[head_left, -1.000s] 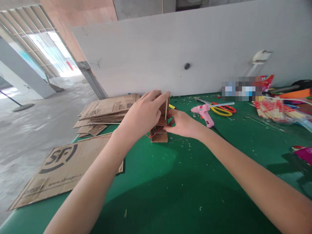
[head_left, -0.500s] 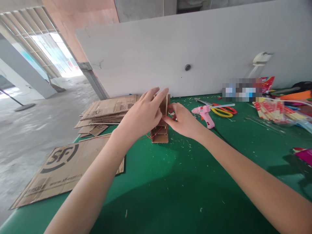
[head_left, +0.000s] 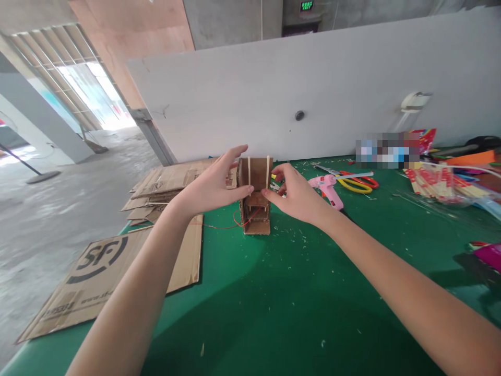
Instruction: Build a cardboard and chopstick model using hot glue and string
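green felt-topped table (head_left: 274,292) w/ a grey partition board (head_left: 313,89) standing along its far edge; concrete floor and a bright barred window off to the left.

small cardboard model (head_left: 256,196) stands upright on the green top near the middle, just in front of the partition. it's an open-fronted box w/ two pale sticks up its front edges and a little shelf inside; thin red wire (head_left: 219,226) trails out from its base to the left.

left hand (head_left: 213,185) is at the model's left side, fingers spread and loose, thumb tip touching the left wall approx at shelf height, not gripping. right hand (head_left: 297,193) is at the right side, fingers curled, thumb and forefinger tips pinched at the model's right edge; can't tell if they nip the edge itself or sth small there.

just beyond the right hand: pink glue gun (head_left: 326,187) lying on the table, w/ yellow and red handled scissors (head_left: 358,180) beside it. further right, a clear bag of wooden sticks (head_left: 438,183) and mixed coloured craft bits by the partition. left of the model, a stack of flat cardboard sheets (head_left: 168,183); nearer, a big cardboard sheet w/ a printed logo (head_left: 105,271) hangs over the table's left edge. small pale scraps dot the green top.
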{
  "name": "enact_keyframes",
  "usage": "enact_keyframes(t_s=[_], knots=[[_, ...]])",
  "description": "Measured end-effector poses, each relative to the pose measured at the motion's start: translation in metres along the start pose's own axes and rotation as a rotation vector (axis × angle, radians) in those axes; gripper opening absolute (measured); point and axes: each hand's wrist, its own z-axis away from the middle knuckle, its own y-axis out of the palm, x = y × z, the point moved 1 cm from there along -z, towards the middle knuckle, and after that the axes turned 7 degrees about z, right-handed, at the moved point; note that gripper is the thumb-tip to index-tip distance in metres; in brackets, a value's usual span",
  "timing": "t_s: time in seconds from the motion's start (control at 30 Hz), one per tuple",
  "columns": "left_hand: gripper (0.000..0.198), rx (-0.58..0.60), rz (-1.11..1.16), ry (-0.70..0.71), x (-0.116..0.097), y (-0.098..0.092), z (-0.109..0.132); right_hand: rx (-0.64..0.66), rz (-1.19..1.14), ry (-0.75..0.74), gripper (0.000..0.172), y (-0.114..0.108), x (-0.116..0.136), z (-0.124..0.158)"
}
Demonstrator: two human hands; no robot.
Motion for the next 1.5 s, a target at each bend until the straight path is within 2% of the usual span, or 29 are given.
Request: enact_keyframes(t_s=[0.1,0.23,0.4,0.57,0.7,1.1,1.5], knots=[[0.080,0.062,0.083,0.021,0.008,-0.001,-0.001,-0.016,-0.019,-0.048,0.035,-0.002,0.002,0.000],[0.077,0.061,0.095,0.008,0.012,0.001,-0.003,-0.018,-0.050,-0.107,0.025,-0.003,0.003,0.000],[0.078,0.022,0.082,-0.032,0.007,0.002,-0.002,-0.018,-0.053,-0.110,0.023,-0.003,0.003,-0.001],[0.062,0.072,0.166,0.037,0.003,0.001,-0.001,-0.009,-0.061,-0.133,0.021,-0.002,0.001,-0.002],[0.061,0.071,0.187,0.013,0.003,0.001,-0.002,-0.010,-0.083,-0.168,0.011,-0.002,0.001,-0.002],[0.067,0.082,0.216,0.010,0.009,0.001,-0.001,-0.007,-0.206,-0.069,0.006,0.014,-0.003,-0.007],[0.069,0.089,0.237,-0.001,0.011,0.001,-0.001,-0.034,-0.144,-0.113,0.005,0.016,-0.003,-0.007]])
